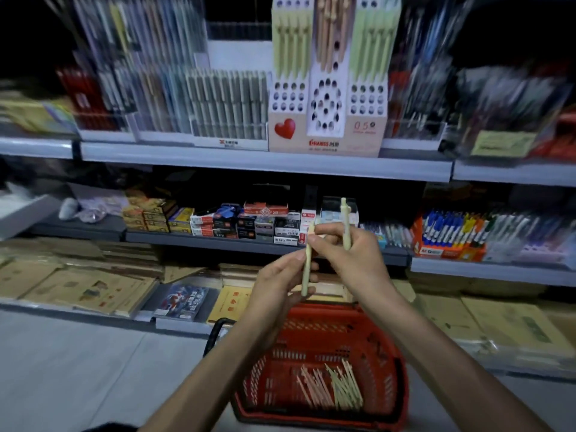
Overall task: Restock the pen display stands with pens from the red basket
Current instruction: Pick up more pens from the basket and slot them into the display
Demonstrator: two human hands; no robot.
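Note:
My left hand (282, 280) holds a pale green pen (307, 266) upright in front of the lower shelf. My right hand (349, 254) pinches the top of that pen and grips a second pale green pen (346, 222) that sticks up above the fingers. Below my arms, the red basket (383, 325) stands on the floor with several pink pens (313, 386) and green pens (346, 385) lying in it. The pen display stand (327, 88) sits on the upper shelf, with green pens at both sides, tan pens in the middle and several empty holes low down.
Clear pen racks (174, 88) flank the stand on the upper shelf. The middle shelf holds small boxes (243, 222) and an orange marker box (448, 235). Notebooks and brown paper pads (78, 285) lie on the bottom shelf. Grey floor spreads at the left.

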